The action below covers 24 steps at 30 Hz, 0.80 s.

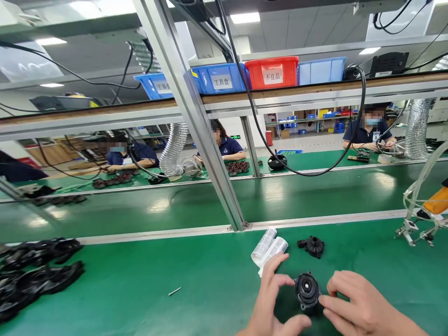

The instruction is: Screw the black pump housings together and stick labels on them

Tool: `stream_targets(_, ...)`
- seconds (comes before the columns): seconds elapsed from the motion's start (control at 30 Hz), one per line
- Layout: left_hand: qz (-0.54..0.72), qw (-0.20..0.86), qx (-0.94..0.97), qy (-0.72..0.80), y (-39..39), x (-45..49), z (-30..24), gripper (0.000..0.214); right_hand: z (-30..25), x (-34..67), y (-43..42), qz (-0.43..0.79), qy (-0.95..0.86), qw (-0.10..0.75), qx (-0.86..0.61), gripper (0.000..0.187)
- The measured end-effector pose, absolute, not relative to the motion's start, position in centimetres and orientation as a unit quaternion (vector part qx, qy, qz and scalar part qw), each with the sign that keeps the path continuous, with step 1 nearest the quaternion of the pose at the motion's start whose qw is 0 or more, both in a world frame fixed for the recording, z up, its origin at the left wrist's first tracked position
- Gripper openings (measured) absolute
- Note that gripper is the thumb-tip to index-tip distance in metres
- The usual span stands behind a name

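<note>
A round black pump housing [307,290], with stepped rings and a small pale pin at its centre, faces up at the lower right. My left hand [271,301] curves around its left side, the index fingertip at the rim and the thumb near its lower edge. At the right rim, the bent fingers of my right hand [353,298] are pinched together against the housing; anything small between them is hidden. Just beyond lies a black pump cover [314,246] with a side spout, resting on the green bench mat [210,280].
Rolled clear plastic [269,247] lies beyond my left hand. Black parts [35,275] are heaped at left, with a small metal pin [175,291] mid-bench. An orange tool [437,200] with hoses hangs at right. An aluminium post [210,140] rises ahead; co-workers sit opposite.
</note>
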<state>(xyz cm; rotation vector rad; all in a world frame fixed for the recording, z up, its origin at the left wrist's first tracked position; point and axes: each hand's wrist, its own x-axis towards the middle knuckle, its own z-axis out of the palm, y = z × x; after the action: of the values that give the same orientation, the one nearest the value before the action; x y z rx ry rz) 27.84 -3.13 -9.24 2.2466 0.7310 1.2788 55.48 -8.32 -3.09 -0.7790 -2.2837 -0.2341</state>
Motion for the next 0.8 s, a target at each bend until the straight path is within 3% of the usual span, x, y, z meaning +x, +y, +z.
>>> stream_targets(0.1, 0.453, 0.070, 0.857, 0.236, -2.9, 27.4, -8.7, 0.046, -2.9, 55.2, -8.3, -0.117, -0.881, 0.337, -0.310, 0.019)
stream_targets(0.2, 0.440, 0.009, 0.870, 0.225, -2.8, 27.4, -8.2, 0.045, -3.0, 55.0, -8.0, -0.115, -0.877, 0.343, -0.317, 0.019)
stream_targets(0.5, 0.452, -0.009, 0.862, 0.230, -2.9, 27.7, -7.9, 0.035, -3.3, 54.8, -8.0, -0.078, -0.875, 0.337, -0.338, 0.022)
stream_targets(0.8, 0.414, -0.019, 0.875, 0.248, -2.9, 27.0, -7.7, 0.050, -3.4, 54.3, -7.8, -0.081, -0.877, 0.340, -0.330, 0.027)
